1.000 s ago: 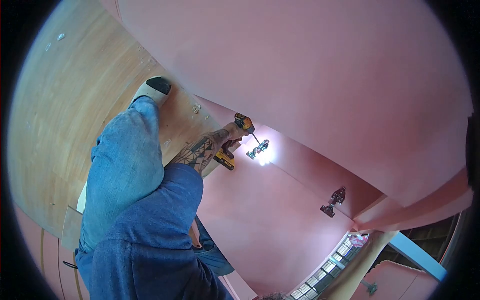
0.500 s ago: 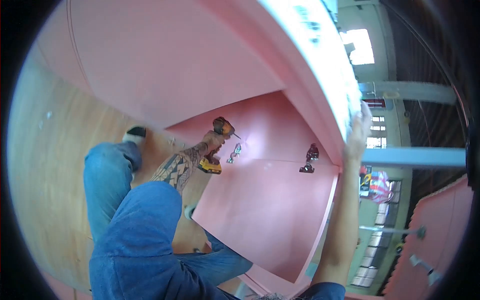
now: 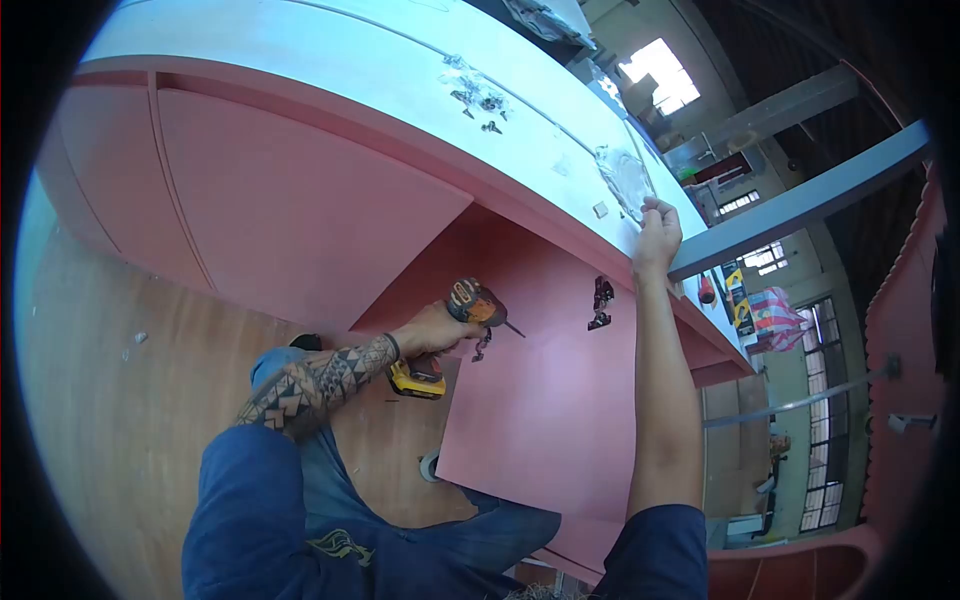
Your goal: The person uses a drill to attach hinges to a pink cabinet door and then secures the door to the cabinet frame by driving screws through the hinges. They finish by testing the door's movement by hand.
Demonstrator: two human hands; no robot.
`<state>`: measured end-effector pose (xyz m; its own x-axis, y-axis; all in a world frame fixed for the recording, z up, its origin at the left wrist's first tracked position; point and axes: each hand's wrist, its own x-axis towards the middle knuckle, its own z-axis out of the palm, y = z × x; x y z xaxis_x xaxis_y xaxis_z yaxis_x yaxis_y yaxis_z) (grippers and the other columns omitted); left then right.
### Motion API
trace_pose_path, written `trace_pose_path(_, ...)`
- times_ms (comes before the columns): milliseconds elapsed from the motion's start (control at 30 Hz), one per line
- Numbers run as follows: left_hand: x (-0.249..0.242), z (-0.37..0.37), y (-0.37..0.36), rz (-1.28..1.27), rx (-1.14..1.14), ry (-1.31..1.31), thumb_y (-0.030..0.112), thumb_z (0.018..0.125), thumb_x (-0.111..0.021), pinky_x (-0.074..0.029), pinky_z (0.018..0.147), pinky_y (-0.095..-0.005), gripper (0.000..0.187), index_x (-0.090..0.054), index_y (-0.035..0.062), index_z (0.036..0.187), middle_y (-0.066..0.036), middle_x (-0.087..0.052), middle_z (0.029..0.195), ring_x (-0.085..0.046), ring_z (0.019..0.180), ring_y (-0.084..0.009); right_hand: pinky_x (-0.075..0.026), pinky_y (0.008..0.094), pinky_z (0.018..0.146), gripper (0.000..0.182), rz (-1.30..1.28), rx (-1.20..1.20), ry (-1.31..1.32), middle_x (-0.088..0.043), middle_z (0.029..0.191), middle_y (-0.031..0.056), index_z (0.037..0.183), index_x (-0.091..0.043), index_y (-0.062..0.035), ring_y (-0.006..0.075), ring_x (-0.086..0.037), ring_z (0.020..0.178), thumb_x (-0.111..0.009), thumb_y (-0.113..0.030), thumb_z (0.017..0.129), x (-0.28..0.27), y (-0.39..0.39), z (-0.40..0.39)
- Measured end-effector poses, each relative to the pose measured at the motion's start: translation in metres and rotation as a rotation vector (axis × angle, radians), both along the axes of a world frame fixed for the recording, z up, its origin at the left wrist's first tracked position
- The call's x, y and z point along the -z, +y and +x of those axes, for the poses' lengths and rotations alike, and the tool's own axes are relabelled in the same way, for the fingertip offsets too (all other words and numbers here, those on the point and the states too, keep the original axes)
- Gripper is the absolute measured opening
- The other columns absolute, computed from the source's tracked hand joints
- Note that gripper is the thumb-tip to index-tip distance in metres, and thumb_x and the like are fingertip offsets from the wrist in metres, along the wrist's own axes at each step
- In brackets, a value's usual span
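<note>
My left hand point(image 3: 435, 328) is wrapped around the grip of a cordless drill point(image 3: 475, 303) with a yellow battery at its base. The bit points right, over the open pink cabinet door point(image 3: 540, 420). Just below the drill, a metal hinge point(image 3: 482, 345) is partly hidden behind it. A second hinge point(image 3: 600, 303) sits farther right near the cabinet opening. Up on the white countertop, my right hand point(image 3: 658, 235) has its fingers pinched together at the near end of a clear plastic bag point(image 3: 625, 178). What lies between those fingertips is too small to make out.
Several loose hinge parts point(image 3: 485, 103) lie on the white countertop point(image 3: 380, 80). A small square piece point(image 3: 600, 210) sits near its edge. A grey beam point(image 3: 800, 205) crosses at right. Beyond are a red-handled tool point(image 3: 706, 290) and a striped bag point(image 3: 775, 320). Wooden flooring point(image 3: 150, 430) spreads left.
The view has tilted and shows more of the countertop. My right hand has gone from the countertop's edge to the plastic bag. My left hand still holds the drill, now nearer the door.
</note>
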<state>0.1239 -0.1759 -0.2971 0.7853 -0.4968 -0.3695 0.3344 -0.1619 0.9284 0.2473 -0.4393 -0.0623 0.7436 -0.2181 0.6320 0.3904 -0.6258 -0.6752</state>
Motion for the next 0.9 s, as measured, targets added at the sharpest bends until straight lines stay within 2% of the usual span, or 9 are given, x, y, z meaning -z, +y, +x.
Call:
trace_pose_path(167, -0.010, -0.004, 0.004, -0.004, -0.055, -0.050, 0.045, 0.084, -0.076, -0.058, 0.077, -0.0350, 0.036, -0.077, 0.0103, 0.092, -0.005, -0.076, 0.081, -0.074, 0.079, -0.0181, -0.054, 0.0312, 0.078, 0.028, -0.449, 0.138, 0.218, -0.074, 0.086, 0.0077, 0.103, -0.077, 0.0035, 0.0160, -0.067, 0.080, -0.071, -0.017, 0.085, -0.015, 0.000, -0.009)
trace_pose_path(233, 0.005, 0.000, -0.002, -0.081, -0.098, -0.149, 0.046, 0.085, -0.075, -0.058, 0.070, -0.0358, 0.039, -0.076, 0.0079, 0.082, -0.007, -0.074, 0.076, -0.073, 0.071, -0.0183, -0.055, 0.0312, 0.080, 0.029, -0.568, 0.158, 0.265, -0.078, 0.089, 0.0105, 0.105, -0.081, 0.0007, 0.0144, -0.070, 0.083, -0.072, -0.019, 0.086, -0.029, 0.008, -0.019)
trace_pose_path(267, 0.016, 0.008, -0.006, -0.068, 0.017, -0.059, 0.051, 0.083, -0.076, -0.058, 0.070, -0.0357, 0.047, -0.076, 0.0085, 0.104, -0.008, -0.074, 0.085, -0.073, 0.075, -0.0184, -0.056, 0.0309, 0.082, 0.030, -0.617, 0.132, 0.292, -0.080, 0.094, 0.0127, 0.108, -0.081, -0.0005, 0.0147, -0.072, 0.087, -0.071, -0.019, 0.087, -0.034, 0.008, -0.020)
trace_pose_path(367, -0.006, 0.008, 0.007, 0.011, 0.019, -0.033, 0.050, 0.081, -0.078, -0.058, 0.066, -0.0359, 0.048, -0.076, 0.0059, 0.100, -0.008, -0.073, 0.078, -0.072, 0.070, -0.0185, -0.057, 0.0333, 0.087, 0.030, -0.770, 0.223, 0.381, -0.080, 0.098, 0.0169, 0.110, -0.081, -0.0012, 0.0223, -0.076, 0.090, -0.070, -0.018, 0.087, -0.052, 0.019, -0.023)
trace_pose_path(433, -0.015, 0.005, 0.013, -0.001, -0.061, -0.073, 0.048, 0.084, -0.077, -0.055, 0.056, -0.0357, 0.046, -0.069, 0.0036, 0.073, -0.008, -0.066, 0.065, -0.066, 0.057, -0.0171, -0.056, 0.0337, 0.086, 0.032, -0.816, 0.268, 0.356, -0.080, 0.099, 0.0171, 0.111, -0.080, 0.0012, 0.0233, -0.075, 0.090, -0.068, -0.016, 0.087, -0.053, 0.012, -0.015)
trace_pose_path(533, -0.014, 0.005, 0.014, -0.011, -0.067, -0.084, 0.049, 0.083, -0.078, -0.055, 0.057, -0.0368, 0.048, -0.070, 0.0019, 0.076, -0.008, -0.066, 0.065, -0.067, 0.058, -0.0185, -0.056, 0.0336, 0.084, 0.035, -0.789, 0.308, 0.087, -0.080, 0.101, 0.0184, 0.116, -0.078, 0.0033, 0.0228, -0.073, 0.088, -0.065, -0.012, 0.087, -0.054, 0.006, -0.032)
trace_pose_path(667, -0.009, 0.007, 0.012, -0.062, -0.050, -0.090, 0.048, 0.083, -0.079, -0.055, 0.057, -0.0366, 0.047, -0.069, 0.0021, 0.077, -0.008, -0.065, 0.064, -0.067, 0.057, -0.0182, -0.054, 0.0324, 0.072, 0.032, -0.110, 0.313, -0.070, -0.074, 0.097, 0.0130, 0.121, -0.072, 0.0086, 0.0149, -0.066, 0.081, -0.065, -0.009, 0.096, -0.009, -0.004, -0.110)
trace_pose_path(833, -0.017, -0.001, 0.021, -0.201, -0.049, -0.045, 0.040, 0.084, -0.080, -0.051, 0.052, -0.0333, 0.038, -0.068, 0.0043, 0.079, -0.005, -0.063, 0.063, -0.061, 0.052, -0.0139, -0.054, 0.0293, 0.086, 0.019, 0.878, 0.017, 0.278, -0.072, 0.098, 0.0084, 0.114, -0.070, -0.0019, 0.0153, -0.067, 0.091, -0.071, -0.016, 0.101, 0.145, -0.039, -0.174)
trace_pose_path(900, -0.019, -0.004, 0.023, -0.290, -0.039, -0.027, 0.036, 0.085, -0.080, -0.049, 0.051, -0.0320, 0.034, -0.067, 0.0053, 0.079, -0.003, -0.061, 0.062, -0.058, 0.051, -0.0122, -0.057, 0.0335, 0.093, 0.018, 0.967, 0.280, 0.351, -0.070, 0.113, 0.0132, 0.116, -0.067, -0.0010, 0.0206, -0.068, 0.099, -0.067, -0.014, 0.104, 0.194, -0.043, -0.177)
